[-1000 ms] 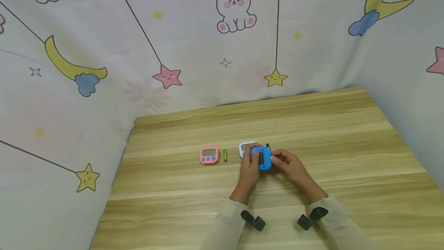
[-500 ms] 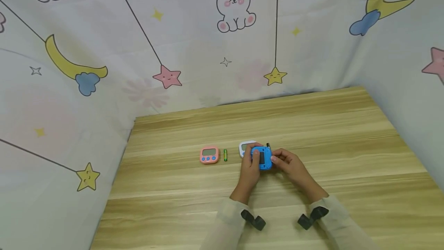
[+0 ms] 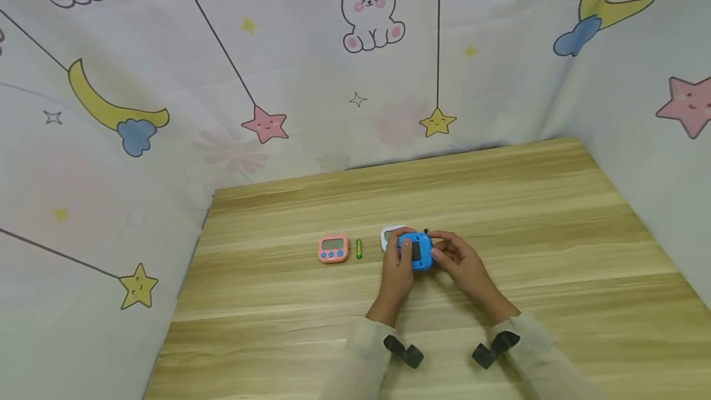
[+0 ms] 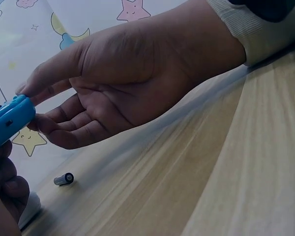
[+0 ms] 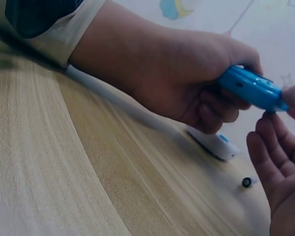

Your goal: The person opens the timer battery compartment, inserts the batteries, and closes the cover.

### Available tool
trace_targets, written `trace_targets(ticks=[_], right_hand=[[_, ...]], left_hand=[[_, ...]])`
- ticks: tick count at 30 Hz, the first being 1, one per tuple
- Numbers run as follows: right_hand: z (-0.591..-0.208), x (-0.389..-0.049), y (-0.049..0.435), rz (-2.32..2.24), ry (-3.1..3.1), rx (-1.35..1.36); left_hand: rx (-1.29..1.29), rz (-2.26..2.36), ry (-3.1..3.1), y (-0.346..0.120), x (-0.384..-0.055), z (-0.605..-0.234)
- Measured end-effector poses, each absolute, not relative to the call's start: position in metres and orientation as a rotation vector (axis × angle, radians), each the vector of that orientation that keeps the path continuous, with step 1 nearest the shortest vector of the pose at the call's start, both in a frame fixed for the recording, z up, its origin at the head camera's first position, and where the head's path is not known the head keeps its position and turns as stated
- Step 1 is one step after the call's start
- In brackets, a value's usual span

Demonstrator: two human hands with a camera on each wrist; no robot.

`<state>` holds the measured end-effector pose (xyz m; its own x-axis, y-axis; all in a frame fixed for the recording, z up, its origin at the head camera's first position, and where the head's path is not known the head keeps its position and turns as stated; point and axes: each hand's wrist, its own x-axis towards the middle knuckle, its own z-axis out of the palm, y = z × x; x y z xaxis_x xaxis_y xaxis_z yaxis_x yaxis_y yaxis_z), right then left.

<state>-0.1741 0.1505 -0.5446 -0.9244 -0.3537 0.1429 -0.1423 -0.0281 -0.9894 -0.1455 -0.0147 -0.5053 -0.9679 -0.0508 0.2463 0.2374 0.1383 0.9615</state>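
Note:
My left hand [image 3: 397, 267] grips a blue digital timer [image 3: 424, 257] above the table, its thumb lying over the upper face. A dark rectangle shows on that face. At the timer's right edge, my right hand [image 3: 465, 267] pinches with thumb and fingertips, as the left wrist view makes plain. Behind the left hand lies a white timer [image 5: 219, 146], partly covered. A dark battery [image 4: 64, 179] rests on the table just beyond the hands. Left of them are a green battery [image 3: 358, 249] and a pink timer [image 3: 333, 258] with its screen up.
The wood-grain table [image 3: 266, 301] reaches back to a white cloth [image 3: 311, 79] printed with stars, moons and rabbits. This cloth also stands along both sides. A dark strapped mount [image 3: 404, 352] sits on each sleeve cuff.
The head view has shifted slightly. My right fingers have moved a little up along the blue timer's edge and cover more of the dark battery. The left hand's hold looks the same.

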Motion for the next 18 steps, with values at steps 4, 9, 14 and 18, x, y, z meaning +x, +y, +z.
trace_targets(ticks=[4,9,14,18], right_hand=[[-0.5411,-0.1734,0.1498,-2.063,2.116,-0.574],[-0.5355,-0.1735,0.15,-2.052,2.101,-0.666],[-0.5361,-0.1751,0.1501,-1.966,2.083,-0.784],[-0.5389,-0.1781,0.1486,-1.921,2.126,-0.79]], left_hand=[[-0.19,-1.922,-2.19,-0.016,-0.1459,-0.505],[-0.182,-1.915,-2.166,-0.0148,-0.1482,-0.5048],[-0.115,-1.943,-2.128,-0.0133,-0.152,-0.5034],[-0.076,-1.964,-2.1,-0.0126,-0.1551,-0.5022]])
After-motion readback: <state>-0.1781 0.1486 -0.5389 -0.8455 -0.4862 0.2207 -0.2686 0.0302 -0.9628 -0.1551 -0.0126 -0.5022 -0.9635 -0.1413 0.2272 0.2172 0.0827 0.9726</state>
